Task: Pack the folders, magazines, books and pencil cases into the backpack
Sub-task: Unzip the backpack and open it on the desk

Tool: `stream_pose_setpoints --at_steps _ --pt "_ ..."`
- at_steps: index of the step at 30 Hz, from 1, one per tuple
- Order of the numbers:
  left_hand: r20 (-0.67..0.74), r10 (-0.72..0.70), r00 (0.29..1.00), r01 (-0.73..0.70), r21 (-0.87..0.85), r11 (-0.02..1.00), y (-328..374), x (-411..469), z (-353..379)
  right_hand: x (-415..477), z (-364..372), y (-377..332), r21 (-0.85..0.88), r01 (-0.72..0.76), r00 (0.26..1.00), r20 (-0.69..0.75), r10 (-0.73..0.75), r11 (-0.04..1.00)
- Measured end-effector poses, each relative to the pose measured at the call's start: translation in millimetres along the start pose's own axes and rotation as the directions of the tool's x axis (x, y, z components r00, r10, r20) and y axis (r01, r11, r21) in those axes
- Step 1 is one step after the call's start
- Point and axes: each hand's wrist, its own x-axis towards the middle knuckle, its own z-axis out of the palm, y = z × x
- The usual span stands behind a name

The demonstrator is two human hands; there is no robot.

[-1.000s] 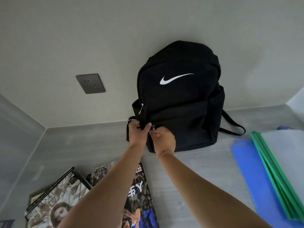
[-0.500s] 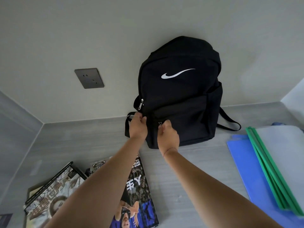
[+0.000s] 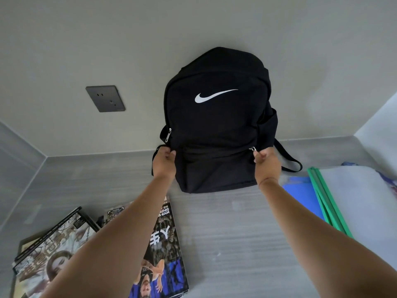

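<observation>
Backpack (image 3: 217,117) upright; left hand (image 3: 164,163) grips it, right hand (image 3: 268,164) pinches zipper (image 3: 251,149)

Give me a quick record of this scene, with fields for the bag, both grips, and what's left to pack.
backpack: upright on table, against wall
left grip: holds backpack's edge beside front pocket
right grip: pinches pocket's zip pull
magazines: flat on table, near left, unpacked
folders: blue and green, table's right, unpacked
</observation>
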Motion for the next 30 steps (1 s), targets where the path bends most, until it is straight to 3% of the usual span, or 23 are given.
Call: stream_pose_setpoints --at_steps 18,23,26,28,30 --pt "-0.015 -0.06 0.998 0.057 -0.141 0.988 -1.3 -1.5 -0.5 52.0 -20.9 9.5 0.013 -0.031 0.999 -0.019 0.031 0.999" --pt "0.022 -0.068 0.997 0.071 -0.184 0.98 3.2 -6.2 -8.8 44.4 -18.3 11.3 -0.026 -0.086 0.993 0.074 0.087 0.996" --pt "0.001 -0.022 1.0 0.022 -0.215 0.976 14.3 -5.5 -20.0 22.7 -18.1 -3.6 -0.113 0.099 0.993 -0.045 -0.105 0.989" --pt "-0.009 0.019 1.0 -0.02 -0.193 0.981 23.9 -4.0 -26.9 2.2 -12.9 -26.5 -0.113 0.313 0.938 -0.117 -0.326 0.943" --pt "0.023 0.058 0.998 -0.053 -0.175 0.983 30.6 -2.4 -31.0 -20.2 -5.0 -57.0 -0.05 0.501 0.86 -0.08 -0.504 0.864"
